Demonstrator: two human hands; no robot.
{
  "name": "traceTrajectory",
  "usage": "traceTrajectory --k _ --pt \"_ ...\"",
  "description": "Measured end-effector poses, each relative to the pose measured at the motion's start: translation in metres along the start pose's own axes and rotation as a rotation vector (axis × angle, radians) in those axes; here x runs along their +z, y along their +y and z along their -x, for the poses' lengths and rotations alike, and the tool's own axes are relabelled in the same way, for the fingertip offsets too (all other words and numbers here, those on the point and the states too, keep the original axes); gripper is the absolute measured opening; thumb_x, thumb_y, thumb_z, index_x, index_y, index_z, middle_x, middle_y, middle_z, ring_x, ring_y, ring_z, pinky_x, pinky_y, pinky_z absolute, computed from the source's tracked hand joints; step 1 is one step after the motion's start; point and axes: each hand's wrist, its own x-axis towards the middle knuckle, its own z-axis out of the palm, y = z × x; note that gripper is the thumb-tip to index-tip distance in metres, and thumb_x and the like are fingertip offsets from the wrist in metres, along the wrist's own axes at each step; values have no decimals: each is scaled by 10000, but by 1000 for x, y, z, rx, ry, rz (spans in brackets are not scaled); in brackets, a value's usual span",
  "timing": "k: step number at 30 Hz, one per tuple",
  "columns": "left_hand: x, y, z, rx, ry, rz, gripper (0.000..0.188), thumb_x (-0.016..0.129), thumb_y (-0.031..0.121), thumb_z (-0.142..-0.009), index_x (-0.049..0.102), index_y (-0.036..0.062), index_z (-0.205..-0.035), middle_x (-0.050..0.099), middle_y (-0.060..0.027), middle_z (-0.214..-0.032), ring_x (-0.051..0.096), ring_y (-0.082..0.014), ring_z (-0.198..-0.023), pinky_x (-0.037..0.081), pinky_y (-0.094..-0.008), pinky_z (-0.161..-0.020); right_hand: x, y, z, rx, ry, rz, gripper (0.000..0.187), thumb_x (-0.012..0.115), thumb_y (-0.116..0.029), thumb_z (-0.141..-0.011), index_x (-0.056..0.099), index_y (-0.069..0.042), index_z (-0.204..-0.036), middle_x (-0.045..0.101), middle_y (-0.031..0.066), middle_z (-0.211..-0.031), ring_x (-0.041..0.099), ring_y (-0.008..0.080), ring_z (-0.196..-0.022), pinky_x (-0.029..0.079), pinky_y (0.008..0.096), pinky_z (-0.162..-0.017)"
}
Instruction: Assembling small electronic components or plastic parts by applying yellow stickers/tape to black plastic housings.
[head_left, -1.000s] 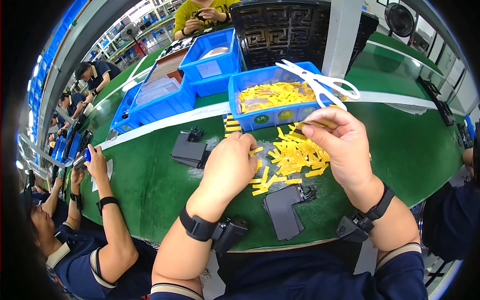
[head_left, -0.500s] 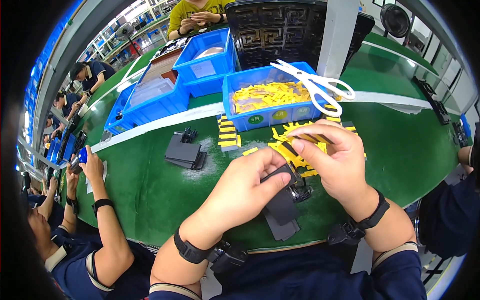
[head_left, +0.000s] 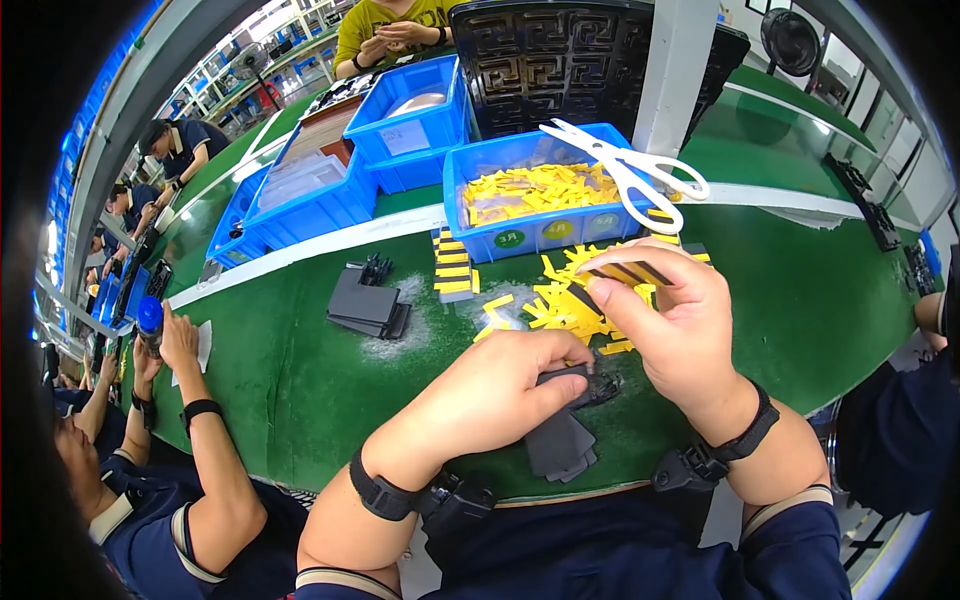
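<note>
My left hand [head_left: 500, 390] is closed with thumb and fingers on a flat black plate, low over the table near its front edge. Just under and in front of it lies a small stack of similar black plates [head_left: 562, 447], with dark cabled parts [head_left: 603, 388] at its far end. My right hand [head_left: 675, 325] is raised, pinching a strip with yellow and dark stripes [head_left: 632, 272] between thumb and fingers. Beneath it and to its left spreads a loose pile of small yellow pieces [head_left: 560, 312]. Fingers hide part of the plate and the strip.
Behind the pile stands a blue bin [head_left: 520, 238] of yellow pieces, white scissors [head_left: 630, 170] across its corner. A striped yellow-black stack [head_left: 455, 268] and more black plates [head_left: 368, 303] lie to the left. Other blue bins [head_left: 325, 215] stand farther back. A co-worker [head_left: 215, 480] sits close at left.
My left hand has come down and toward me with the black plate, away from my right hand. The right hand with the striped strip has barely moved. The left co-worker's blue-capped object has shifted.
</note>
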Motion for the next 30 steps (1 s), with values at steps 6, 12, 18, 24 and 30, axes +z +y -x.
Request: traceTrajectory --k 6,12,18,24,30 --pt "-2 8 -1 -33 172 562 227 538 37 -887 494 -14 -1104 636 -46 -916 589 -101 -875 454 -214 -760 0 -12 0 -70 -25 47 137 654 17 -721 672 -9 -854 629 75 -766 605 165 -705 479 270 -659" --pt "7 -3 -4 34 311 667 175 557 45 -876 531 1 -1043 643 -34 -836 582 -59 -790 456 -210 -698 -3 -6 -5 -386 -46 320 177 653 55 -648 659 -31 -802 610 70 -693 578 214 -669 459 316 -692" --pt "8 -5 -4 40 330 603 170 565 46 -868 542 7 -1031 628 -24 -787 549 -45 -724 445 -210 -653 -3 -2 -6 -517 -44 428 256 685 35 -591 653 -53 -829 611 63 -732 580 234 -706 456 342 -734" --pt "9 -5 -5 53 341 605 157 568 44 -862 534 0 -1009 632 -38 -784 554 -55 -709 444 -214 -637 -3 -5 -5 -492 -97 485 191 697 15 -634 656 -42 -812 613 61 -762 590 227 -766 452 367 -803" --pt "10 3 -2 46 366 420 156 565 40 -863 524 -8 -1006 651 -74 -810 589 -87 -731 466 -238 -663 -3 -4 -4 -281 -126 451 166 695 -11 -639 644 -16 -796 604 88 -876 579 245 -871 448 351 -800"
